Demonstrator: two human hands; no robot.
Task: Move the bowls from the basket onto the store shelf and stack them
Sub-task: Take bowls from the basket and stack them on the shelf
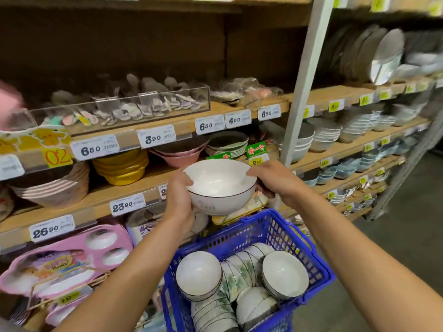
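Single wide head-worn view, forward and down, close above basket (242, 236) and store shelf (100, 200)

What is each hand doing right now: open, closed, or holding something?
Left hand: holding the white bowl, left side.
Right hand: holding the same bowl, right rim.

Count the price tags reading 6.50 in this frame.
3, all on one shelf edge: left 6.50 tag beside the 3.90 tag, middle 6.50 tag beside the 4.90 tag, right 6.50 tag near the grey post. Blurred tags farther right may hide more.
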